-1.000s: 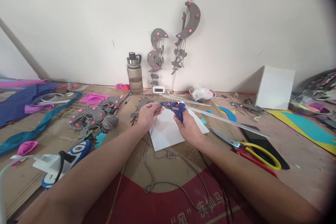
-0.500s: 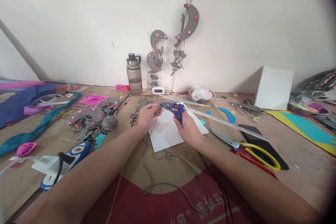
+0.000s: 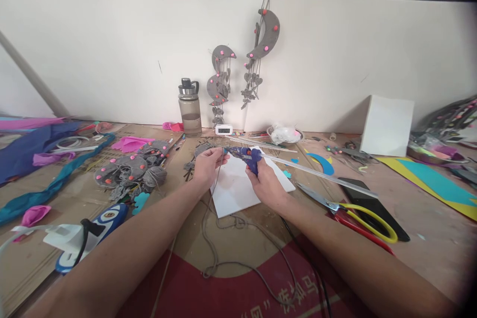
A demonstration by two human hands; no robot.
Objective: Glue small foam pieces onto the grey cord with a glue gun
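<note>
My right hand [image 3: 265, 176] is wrapped round a blue glue gun [image 3: 250, 158], with a long clear glue stick [image 3: 316, 174] sticking out of its back. The gun's nozzle points left and meets the fingertips of my left hand [image 3: 208, 165]. Those fingers pinch a grey cord [image 3: 218, 179] and a small blue piece at the nozzle; whether nozzle and piece touch is too small to tell. Under both hands lies a white board [image 3: 234, 191]. The cord hangs down and loops over the cardboard [image 3: 223, 238] in front of me.
Scissors [image 3: 350, 213] and a black phone [image 3: 376, 208] lie to the right. On the left are grey yarn pieces [image 3: 130, 169] and a power strip [image 3: 108, 218]. A bottle [image 3: 190, 112], a small clock [image 3: 223, 129] and hanging grey moons [image 3: 270, 35] stand or hang at the back.
The view has shifted very slightly. Both hands stay almost in place, still holding the cord and the glue gun with the nozzle at the left fingertips.
</note>
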